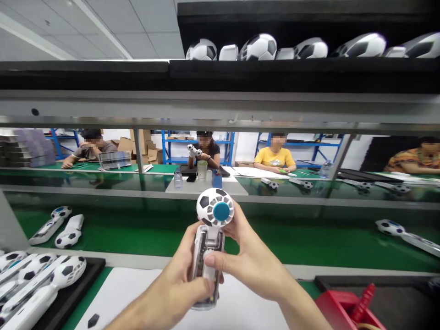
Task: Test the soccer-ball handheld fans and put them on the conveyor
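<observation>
A handheld fan (205, 204) with a round football-patterned head and a blue disc at its centre is held upright over the white sheet. Its handle is open-faced or clear, with inner parts showing. My left hand (182, 279) wraps the handle's left side, thumb across its lower front. My right hand (240, 256) is behind and beside the head and upper handle, its thumb pressed on the front of the handle. Some fingers of both hands are hidden behind the fan.
Football-patterned fans fill a black tray (94, 270) at left. More lie on the green belt (144, 233). A red bin (338, 305) stands at lower right beside a black tray (388, 293). A shelf (220, 107) crosses above. Several people sit opposite.
</observation>
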A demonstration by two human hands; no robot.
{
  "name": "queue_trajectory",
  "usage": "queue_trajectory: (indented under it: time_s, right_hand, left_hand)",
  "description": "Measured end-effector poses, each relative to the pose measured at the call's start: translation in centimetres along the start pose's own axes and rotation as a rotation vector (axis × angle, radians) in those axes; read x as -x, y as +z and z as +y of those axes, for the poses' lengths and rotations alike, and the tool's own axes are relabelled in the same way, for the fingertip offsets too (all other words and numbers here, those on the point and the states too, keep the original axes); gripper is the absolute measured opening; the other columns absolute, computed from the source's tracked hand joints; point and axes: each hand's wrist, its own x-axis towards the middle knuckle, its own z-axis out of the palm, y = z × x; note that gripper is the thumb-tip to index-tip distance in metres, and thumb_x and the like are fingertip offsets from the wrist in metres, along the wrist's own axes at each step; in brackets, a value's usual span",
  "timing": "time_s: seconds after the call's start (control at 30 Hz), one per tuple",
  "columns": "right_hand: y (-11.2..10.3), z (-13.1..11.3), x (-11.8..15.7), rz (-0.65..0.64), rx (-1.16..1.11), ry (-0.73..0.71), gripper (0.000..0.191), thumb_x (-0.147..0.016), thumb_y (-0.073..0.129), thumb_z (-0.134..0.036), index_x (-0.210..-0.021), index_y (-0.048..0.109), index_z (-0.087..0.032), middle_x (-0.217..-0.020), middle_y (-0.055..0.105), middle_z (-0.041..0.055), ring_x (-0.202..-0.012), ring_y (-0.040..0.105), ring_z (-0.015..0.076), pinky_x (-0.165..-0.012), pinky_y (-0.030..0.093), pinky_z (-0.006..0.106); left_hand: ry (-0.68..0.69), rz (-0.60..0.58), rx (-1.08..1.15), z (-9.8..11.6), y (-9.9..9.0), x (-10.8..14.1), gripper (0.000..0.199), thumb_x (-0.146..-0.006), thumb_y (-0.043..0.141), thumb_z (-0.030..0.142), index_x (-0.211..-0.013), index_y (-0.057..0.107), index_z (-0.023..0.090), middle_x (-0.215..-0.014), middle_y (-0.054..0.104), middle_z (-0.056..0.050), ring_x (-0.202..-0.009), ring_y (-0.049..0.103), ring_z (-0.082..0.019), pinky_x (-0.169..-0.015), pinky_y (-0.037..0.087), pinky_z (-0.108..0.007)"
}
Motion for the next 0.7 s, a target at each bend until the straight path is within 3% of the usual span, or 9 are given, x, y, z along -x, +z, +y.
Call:
queue_trajectory:
  time_s: [0.13, 0.23, 0.43, 0.7]
  right_hand:
    - [0.6, 0.0, -0.1, 0.008, -0.077, -0.022, 0.086, -0.083, 0.074, -0.032, -0.148, 0.018, -0.030, -0.130, 0.058, 0.0087, -0.116, 0.058, 0.0251, -0.103, 0.043, 0.046]
    - [1.2, -0.1, -0.2, 0.076, -0.146, -0.003, 0.082, -0.087, 0.070, -0.036, -0.148, 0.015, -0.034, -0.131, 0.057, 0.0078, -0.116, 0.058, 0.0251, -0.102, 0.043, 0.048]
    - [1.7, -0.2, 0.0, 0.140, -0.192, 0.001, 0.071, -0.086, 0.071, -0.033, -0.142, 0.027, -0.034, -0.122, 0.062, 0.0049, -0.108, 0.062, 0.0235, -0.096, 0.047, 0.045]
    - [1.9, -0.4, -0.3, 0.143, -0.199, -0.018, 0.053, -0.088, 0.068, -0.026, -0.131, 0.038, -0.031, -0.115, 0.066, 0.0024, -0.107, 0.063, 0.0202, -0.094, 0.050, 0.038]
  left_hand:
    - [-0.044, -0.064, 0.137, -0.1, 0.8, 0.3, 0.073, -0.079, 0.068, 0.019, -0.138, 0.028, 0.030, -0.087, 0.062, -0.003, -0.074, 0.063, -0.018, -0.065, 0.051, -0.031]
    - [-0.074, -0.106, 0.216, 0.2, 1.5, 0.4, 0.072, -0.079, 0.072, 0.025, -0.136, 0.027, 0.027, -0.086, 0.064, -0.004, -0.070, 0.066, -0.018, -0.063, 0.051, -0.028]
    - [-0.091, -0.185, 0.259, 0.7, 2.1, 0.8, 0.078, -0.078, 0.078, 0.030, -0.136, 0.026, 0.028, -0.094, 0.064, -0.006, -0.073, 0.067, -0.016, -0.068, 0.052, -0.029]
    - [-0.093, -0.167, 0.240, 0.3, 1.8, 0.7, 0.069, -0.085, 0.070, 0.031, -0.137, 0.025, 0.030, -0.099, 0.065, -0.008, -0.075, 0.069, -0.018, -0.070, 0.053, -0.031]
